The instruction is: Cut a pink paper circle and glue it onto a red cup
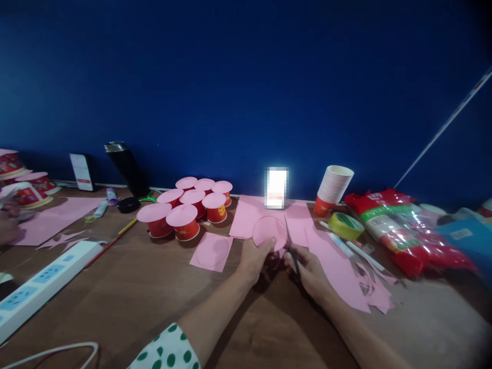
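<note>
My left hand (pixel 254 258) is closed on a round pink paper disc (pixel 269 231), held upright just above the wooden table (pixel 154 302). My right hand (pixel 307 269) grips a pair of scissors (pixel 291 246) whose blades point up along the disc's right edge. Under and behind both hands lie pink paper sheets (pixel 249 212). To the left of my left hand a pink square with a drawn circle (pixel 211 251) lies flat. Several red paper cups capped with pink discs (pixel 184 207) stand in a cluster further left.
A stack of paper cups (pixel 332 189), a roll of yellow tape (pixel 346 225) and red plastic packs (pixel 400 230) sit at the right. A white power strip (pixel 42 282), a black flask (pixel 126 166), a phone (pixel 82 171) and another person's hand (pixel 7 220) are on the left. Pink scraps (pixel 376 292) lie near my right arm.
</note>
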`<state>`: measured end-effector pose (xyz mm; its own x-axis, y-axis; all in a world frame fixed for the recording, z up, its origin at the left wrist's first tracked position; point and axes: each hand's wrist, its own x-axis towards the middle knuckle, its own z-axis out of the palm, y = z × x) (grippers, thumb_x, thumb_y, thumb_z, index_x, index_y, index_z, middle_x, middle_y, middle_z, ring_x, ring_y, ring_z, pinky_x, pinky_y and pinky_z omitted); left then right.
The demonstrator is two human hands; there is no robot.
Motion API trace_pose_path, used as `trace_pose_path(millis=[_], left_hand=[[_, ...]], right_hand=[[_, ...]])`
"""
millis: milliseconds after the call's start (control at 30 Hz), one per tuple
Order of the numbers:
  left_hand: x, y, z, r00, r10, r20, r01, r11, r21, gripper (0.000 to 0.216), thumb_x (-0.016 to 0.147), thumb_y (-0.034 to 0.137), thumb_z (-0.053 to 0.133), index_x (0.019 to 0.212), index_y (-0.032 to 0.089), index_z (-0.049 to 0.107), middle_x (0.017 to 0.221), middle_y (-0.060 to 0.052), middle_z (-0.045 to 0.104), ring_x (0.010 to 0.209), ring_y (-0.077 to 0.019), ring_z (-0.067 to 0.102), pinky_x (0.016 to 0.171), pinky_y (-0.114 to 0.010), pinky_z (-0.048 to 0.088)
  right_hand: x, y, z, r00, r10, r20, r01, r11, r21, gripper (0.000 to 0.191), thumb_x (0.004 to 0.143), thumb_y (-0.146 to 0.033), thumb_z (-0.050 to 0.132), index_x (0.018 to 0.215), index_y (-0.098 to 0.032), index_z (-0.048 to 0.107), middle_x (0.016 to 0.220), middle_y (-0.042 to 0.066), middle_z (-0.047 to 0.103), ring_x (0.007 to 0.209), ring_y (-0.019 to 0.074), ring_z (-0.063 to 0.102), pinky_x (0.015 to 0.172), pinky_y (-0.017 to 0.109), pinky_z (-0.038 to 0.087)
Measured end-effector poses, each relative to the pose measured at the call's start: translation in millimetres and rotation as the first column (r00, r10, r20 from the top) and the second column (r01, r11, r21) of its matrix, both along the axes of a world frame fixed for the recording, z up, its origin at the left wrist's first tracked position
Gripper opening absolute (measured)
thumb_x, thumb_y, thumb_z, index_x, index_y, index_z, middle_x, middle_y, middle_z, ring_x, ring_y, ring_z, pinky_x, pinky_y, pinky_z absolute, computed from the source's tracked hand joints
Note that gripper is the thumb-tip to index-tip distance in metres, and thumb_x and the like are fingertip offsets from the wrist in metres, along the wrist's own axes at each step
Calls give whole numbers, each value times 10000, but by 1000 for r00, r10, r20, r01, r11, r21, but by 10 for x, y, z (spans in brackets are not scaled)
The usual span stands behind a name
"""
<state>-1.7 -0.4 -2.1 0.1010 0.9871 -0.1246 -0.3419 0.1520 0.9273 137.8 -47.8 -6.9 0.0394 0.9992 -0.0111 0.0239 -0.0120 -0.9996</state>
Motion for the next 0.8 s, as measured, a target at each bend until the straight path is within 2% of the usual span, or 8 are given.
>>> trace_pose_path(millis=[133,333,800], left_hand=[[0,0,3,1000,9,-9,-9,1000,-17,341,626,367,767,769,70,681,569,-35,628,464,-104,542,441,-211,438],[3,-4,23,1000,27,-8,-27,999,-20,320,611,362,773,700,71,676,539,-33,620,454,-98,531,435,-202,426],[10,17,10,998,56,-5,-56,998,13,303,641,319,749,794,61,706,608,-51,660,486,-99,545,454,-200,445]], right_hand=[[2,1,1,1000,3,10,-4,1000,15,449,742,-485,690,1061,-173,633,641,-25,521,537,100,476,465,202,370],[-2,-2,-1,1000,2,9,-2,1000,31,466,754,-497,676,1073,-160,633,606,-34,489,505,90,428,432,197,324],[-2,-4,-4,1000,-11,0,11,1000,26,484,750,-494,679,1066,-130,633,564,-47,470,471,77,392,416,200,310]])
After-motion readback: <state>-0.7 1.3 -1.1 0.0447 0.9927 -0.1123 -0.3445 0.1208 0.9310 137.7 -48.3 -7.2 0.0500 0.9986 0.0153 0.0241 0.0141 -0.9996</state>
